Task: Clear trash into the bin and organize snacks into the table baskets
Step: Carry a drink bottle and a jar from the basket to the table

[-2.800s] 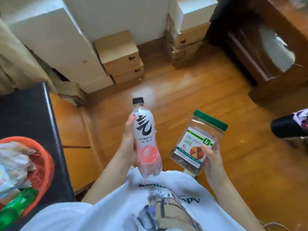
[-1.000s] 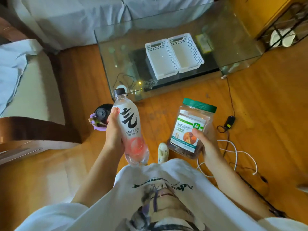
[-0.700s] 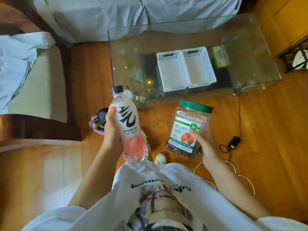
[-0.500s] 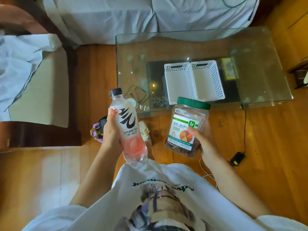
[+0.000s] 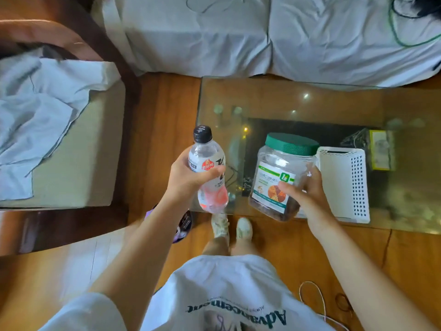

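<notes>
Fingers (image 5: 210, 174) of the left hand (image 5: 188, 180) were wrapped around a clear drink bottle (image 5: 210, 173) with a black cap, holding it tilted above the near left corner of the glass worktop (image 5: 298, 103). Those of the right hand (image 5: 307, 189) pinched a clear snack jar (image 5: 281, 173) with a green lid — thumb pressed on the label, the others curled behind the far side. The jar hung over the worktop's near edge, just beside a white perforated basket (image 5: 343, 185) that stood on the glass to its right; whether jar and basket touched could not be told. A small yellow-edged packet (image 5: 380, 149) lay beyond the basket. Below the bottle, two pale shoes (image 5: 243, 229) stood on the wooden floor (image 5: 162, 130) close to the worktop — a sofa draped in white cloth (image 5: 238, 34) ran along the far side.
</notes>
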The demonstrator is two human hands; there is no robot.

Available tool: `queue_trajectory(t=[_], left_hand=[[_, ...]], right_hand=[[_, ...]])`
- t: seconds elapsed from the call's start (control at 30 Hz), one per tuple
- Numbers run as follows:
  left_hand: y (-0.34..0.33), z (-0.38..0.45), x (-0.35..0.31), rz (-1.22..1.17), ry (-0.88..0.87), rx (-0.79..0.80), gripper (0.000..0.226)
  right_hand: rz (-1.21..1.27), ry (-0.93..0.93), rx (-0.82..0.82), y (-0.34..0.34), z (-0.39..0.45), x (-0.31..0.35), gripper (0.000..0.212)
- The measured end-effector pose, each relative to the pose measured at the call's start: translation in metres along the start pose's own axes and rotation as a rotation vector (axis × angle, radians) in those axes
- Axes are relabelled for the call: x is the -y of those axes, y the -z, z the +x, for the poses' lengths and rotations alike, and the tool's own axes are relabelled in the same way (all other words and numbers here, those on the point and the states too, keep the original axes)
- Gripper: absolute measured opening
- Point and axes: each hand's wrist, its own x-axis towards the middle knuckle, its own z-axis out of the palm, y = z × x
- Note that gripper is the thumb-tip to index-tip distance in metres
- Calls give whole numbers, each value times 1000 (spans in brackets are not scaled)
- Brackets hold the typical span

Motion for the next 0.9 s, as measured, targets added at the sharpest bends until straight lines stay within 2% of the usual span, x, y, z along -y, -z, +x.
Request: queue_trajectory(t=[0.1,0.33,0.63,0.9], left_hand=[[-7,55,14,142,11,-24,59],[-23,150,64,440,-43,-87,75],[-19,202,125,453,-7,-131,83],[-21,202,150,416,22,-117,79]], right_hand=[[-48,-44,54,-5,60,-7,93],[-178,-64,93,-32,173,-61,96],[-264,-26,-54,-56,243,-131,101],[-289,-8,-23,-62,246,-149,101]])
